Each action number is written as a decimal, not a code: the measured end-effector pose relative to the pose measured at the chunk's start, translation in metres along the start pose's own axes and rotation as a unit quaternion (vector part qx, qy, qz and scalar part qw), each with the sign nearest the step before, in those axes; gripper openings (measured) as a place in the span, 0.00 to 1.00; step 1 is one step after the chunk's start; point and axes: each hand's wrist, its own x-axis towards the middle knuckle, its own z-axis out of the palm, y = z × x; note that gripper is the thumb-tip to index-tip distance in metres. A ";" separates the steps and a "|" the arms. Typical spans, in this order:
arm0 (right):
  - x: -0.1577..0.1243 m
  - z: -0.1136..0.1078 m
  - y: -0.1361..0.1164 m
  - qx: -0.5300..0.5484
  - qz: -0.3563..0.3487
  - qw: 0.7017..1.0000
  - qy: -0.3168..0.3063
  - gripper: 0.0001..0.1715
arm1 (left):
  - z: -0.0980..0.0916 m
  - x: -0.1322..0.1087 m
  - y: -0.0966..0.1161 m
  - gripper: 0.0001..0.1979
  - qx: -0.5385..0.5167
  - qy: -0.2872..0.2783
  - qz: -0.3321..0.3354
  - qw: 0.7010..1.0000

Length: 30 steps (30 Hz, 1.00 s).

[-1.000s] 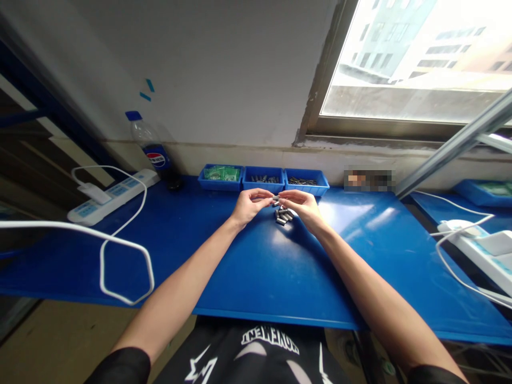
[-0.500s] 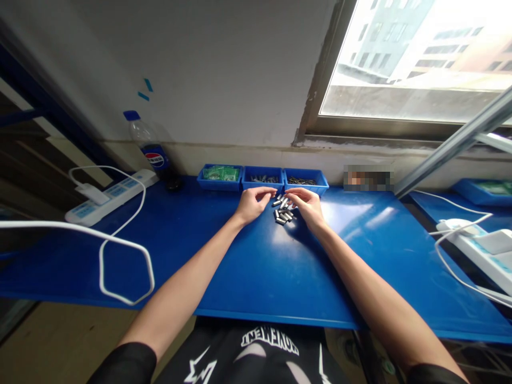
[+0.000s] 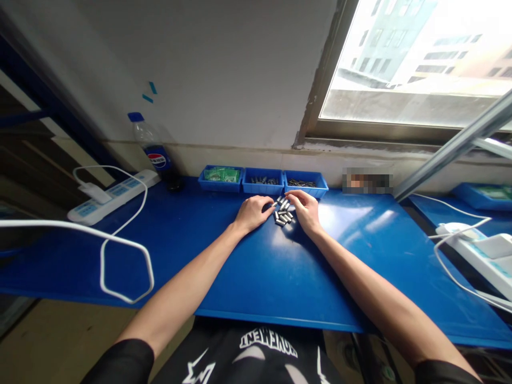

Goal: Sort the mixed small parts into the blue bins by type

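A small pile of short grey metal parts (image 3: pixel 283 215) lies on the blue table (image 3: pixel 256 272), just in front of the bins. My left hand (image 3: pixel 252 211) rests on the table at the pile's left edge. Its fingers are curled and its fingertips pinch one small metal part. My right hand (image 3: pixel 304 209) lies at the pile's right side. The fingers are bent and held together, with the tips down on the far parts. What they hold, if anything, is hidden.
Three small blue bins (image 3: pixel 263 182) stand in a row at the back wall: green packets on the left, dark metal bits in the other two. A cola bottle (image 3: pixel 154 149), a white power strip (image 3: pixel 114 194) and a looping white cable (image 3: pixel 120 250) lie left. A second power strip (image 3: pixel 486 250) and a slanted metal rail (image 3: pixel 452 146) are right.
Both hands have come down from holding a part above the pile and now lie on the table at the pile's sides. The view has shifted slightly.
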 end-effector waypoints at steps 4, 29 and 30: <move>0.003 -0.002 -0.001 -0.055 -0.079 0.995 -0.032 0.12 | 0.004 0.001 0.002 0.11 0.003 -0.021 0.009 1.000; 0.009 -0.003 0.004 -0.077 -0.123 0.979 -0.142 0.19 | -0.005 0.014 -0.017 0.24 -0.488 0.010 -0.147 0.860; 0.009 -0.002 0.004 -0.082 -0.134 0.977 -0.142 0.19 | -0.006 0.014 -0.017 0.24 -0.494 0.006 -0.147 0.857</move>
